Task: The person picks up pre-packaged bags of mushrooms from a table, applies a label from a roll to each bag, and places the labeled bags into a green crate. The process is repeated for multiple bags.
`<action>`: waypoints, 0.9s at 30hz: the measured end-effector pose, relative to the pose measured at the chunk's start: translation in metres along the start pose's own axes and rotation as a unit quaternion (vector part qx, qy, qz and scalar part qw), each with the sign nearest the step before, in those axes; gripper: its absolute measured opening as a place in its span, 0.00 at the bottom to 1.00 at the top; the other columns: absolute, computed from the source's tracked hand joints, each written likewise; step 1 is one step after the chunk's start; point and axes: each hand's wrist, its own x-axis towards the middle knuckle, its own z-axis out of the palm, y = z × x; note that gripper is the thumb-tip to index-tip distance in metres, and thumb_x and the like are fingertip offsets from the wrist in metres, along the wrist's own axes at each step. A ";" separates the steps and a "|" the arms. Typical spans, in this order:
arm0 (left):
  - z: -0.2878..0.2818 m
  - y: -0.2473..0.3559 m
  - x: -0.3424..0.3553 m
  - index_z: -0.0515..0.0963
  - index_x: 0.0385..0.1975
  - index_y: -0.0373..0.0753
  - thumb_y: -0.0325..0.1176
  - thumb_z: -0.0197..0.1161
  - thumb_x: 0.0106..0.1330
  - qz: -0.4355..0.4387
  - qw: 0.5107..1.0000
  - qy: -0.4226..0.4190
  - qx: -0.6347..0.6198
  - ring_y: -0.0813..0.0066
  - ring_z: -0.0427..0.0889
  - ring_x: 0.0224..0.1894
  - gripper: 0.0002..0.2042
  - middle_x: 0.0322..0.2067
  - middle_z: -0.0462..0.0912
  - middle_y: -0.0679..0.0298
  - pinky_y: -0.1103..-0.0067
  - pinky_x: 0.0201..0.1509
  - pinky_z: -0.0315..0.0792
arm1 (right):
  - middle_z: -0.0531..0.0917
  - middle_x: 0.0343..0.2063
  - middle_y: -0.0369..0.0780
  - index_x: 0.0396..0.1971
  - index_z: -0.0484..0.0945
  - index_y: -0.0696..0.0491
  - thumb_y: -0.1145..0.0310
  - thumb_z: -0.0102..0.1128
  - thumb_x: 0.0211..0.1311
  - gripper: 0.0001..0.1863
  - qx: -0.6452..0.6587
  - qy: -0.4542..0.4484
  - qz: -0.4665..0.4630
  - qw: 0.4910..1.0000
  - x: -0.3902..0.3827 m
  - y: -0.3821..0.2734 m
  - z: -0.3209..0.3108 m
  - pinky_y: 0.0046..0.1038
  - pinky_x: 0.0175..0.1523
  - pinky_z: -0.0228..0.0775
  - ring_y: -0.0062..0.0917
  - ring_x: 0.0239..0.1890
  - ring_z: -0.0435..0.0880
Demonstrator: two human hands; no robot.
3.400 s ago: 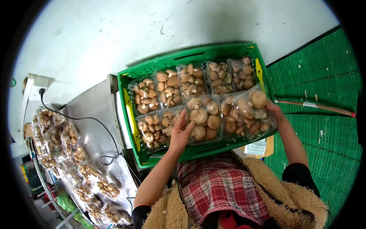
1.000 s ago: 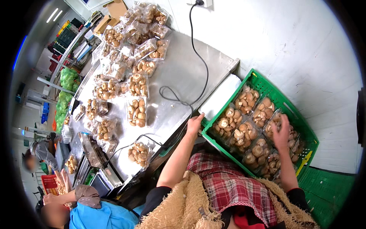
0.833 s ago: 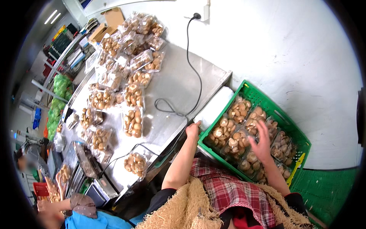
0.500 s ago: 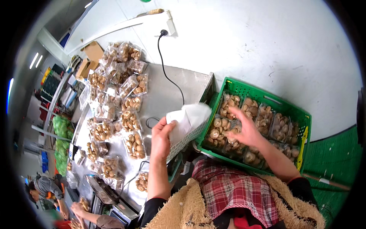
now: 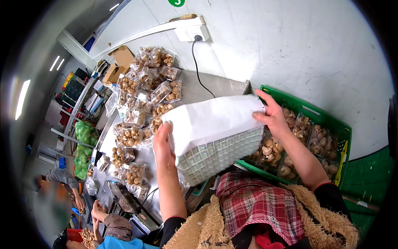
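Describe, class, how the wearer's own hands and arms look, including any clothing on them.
The left hand and right hand wear no gloves, and both forearms are bare. Black sleeves end near the elbows, beside a shaggy tan garment.

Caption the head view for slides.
Left grip and right grip hold partly gridded white paper near a green plastic crate of packaged brown mushrooms.

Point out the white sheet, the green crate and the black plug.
White sheet (image 5: 215, 118), head view: its plain white part.
Green crate (image 5: 333, 124), head view: its far wall.
Black plug (image 5: 197, 38), head view: its body.
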 end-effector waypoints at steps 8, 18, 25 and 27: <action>-0.002 -0.049 -0.037 0.81 0.34 0.34 0.29 0.65 0.59 0.014 0.989 -0.041 0.141 0.85 0.75 0.29 0.07 0.28 0.82 0.68 0.85 0.36 0.67 | 0.82 0.31 0.37 0.41 0.78 0.58 0.78 0.60 0.55 0.12 -0.027 0.108 0.036 0.993 -0.008 0.012 -0.036 0.18 0.38 0.70 0.16 0.32 0.78; 0.021 -0.034 -0.036 0.81 0.27 0.33 0.23 0.63 0.54 0.283 0.932 -0.080 0.211 0.60 0.68 0.59 0.03 0.43 0.80 0.57 0.62 0.66 0.53 | 0.82 0.27 0.34 0.37 0.80 0.60 0.72 0.60 0.58 0.09 -0.218 -0.037 0.202 0.954 -0.021 0.014 -0.066 0.20 0.39 0.68 0.16 0.31 0.76; 0.012 -0.041 -0.041 0.80 0.30 0.30 0.28 0.63 0.59 0.184 0.969 -0.001 0.165 0.81 0.71 0.31 0.06 0.28 0.79 0.65 0.83 0.45 0.62 | 0.75 0.45 0.41 0.48 0.73 0.54 0.60 0.67 0.51 0.25 -0.437 -0.125 -0.144 0.879 -0.026 -0.030 -0.037 0.29 0.51 0.68 0.30 0.53 0.72; 0.009 -0.044 -0.041 0.80 0.30 0.30 0.28 0.64 0.59 0.190 0.970 -0.010 0.155 0.81 0.71 0.31 0.07 0.28 0.79 0.65 0.83 0.44 0.62 | 0.79 0.38 0.41 0.41 0.74 0.57 0.62 0.68 0.50 0.21 -0.394 -0.170 -0.047 0.902 -0.023 -0.022 -0.030 0.30 0.46 0.72 0.30 0.43 0.78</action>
